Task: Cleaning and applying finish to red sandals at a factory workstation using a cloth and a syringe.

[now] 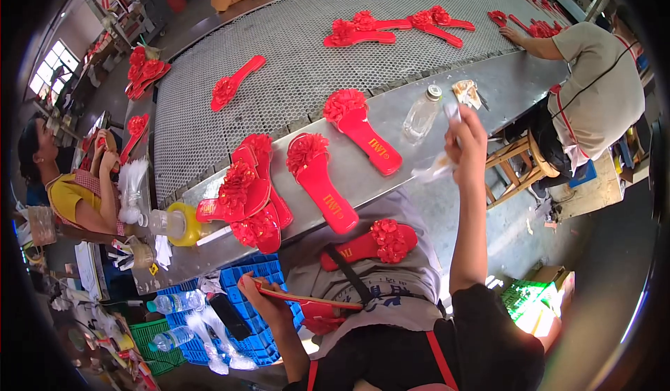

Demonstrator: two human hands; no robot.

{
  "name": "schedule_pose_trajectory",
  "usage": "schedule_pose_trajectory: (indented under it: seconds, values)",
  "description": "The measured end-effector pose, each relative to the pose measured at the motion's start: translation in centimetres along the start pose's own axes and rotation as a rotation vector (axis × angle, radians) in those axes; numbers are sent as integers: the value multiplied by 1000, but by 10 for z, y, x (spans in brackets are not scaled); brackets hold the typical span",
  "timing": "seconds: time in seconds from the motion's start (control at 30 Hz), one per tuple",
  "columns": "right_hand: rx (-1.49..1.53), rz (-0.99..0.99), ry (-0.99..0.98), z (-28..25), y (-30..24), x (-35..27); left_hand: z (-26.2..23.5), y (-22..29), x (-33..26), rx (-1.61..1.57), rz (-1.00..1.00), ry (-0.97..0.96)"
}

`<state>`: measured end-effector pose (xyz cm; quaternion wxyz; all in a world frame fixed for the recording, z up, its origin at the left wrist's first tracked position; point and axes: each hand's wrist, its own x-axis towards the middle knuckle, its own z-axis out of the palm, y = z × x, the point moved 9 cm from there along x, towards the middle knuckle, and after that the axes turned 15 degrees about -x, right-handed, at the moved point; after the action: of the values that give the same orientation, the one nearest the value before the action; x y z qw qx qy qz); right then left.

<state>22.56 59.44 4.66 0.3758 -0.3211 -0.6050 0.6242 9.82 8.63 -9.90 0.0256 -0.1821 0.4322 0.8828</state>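
My left hand grips a red sandal by one end, sole edge up, low over my lap. My right hand is raised beyond the table's edge, closed around a crumpled white cloth. Just left of it stands a clear capped bottle of liquid. Another red sandal with a flower lies across my apron. Two more, a near flowered sandal and a farther one, rest on the metal table edge. To their left is a pile of flowered sandals.
A mesh conveyor carries several red sandals. A yellow-based container stands at the table's left end. Below are blue crates with water bottles. One co-worker sits left, another right, near a wooden stool.
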Motion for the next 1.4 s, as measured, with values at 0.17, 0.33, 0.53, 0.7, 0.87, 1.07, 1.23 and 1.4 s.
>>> schedule_pose_trajectory:
  seconds: [0.17,0.33,0.53,0.7,0.87,1.07,1.23,1.4]
  values:
    - [-560,-290,104,-7,-20,37,-3,3,1,-3,-12,13]
    - [-909,-344,69,7,-24,52,-10,-5,17,-28,-5,38]
    - [-1084,-700,115,27,-44,49,0,-2,20,-33,-3,9]
    - [-1210,-434,115,22,3,54,5,-4,21,-72,20,20]
    - [-924,-858,635,-52,17,64,3,-8,15,-64,-29,-2]
    - [267,104,388,-55,71,78,1,-6,9,-76,-22,24]
    - [-963,-877,438,-25,-22,56,4,-7,13,-77,-27,31]
    - [-1171,-345,-26,22,-6,52,7,-15,12,-38,-62,34]
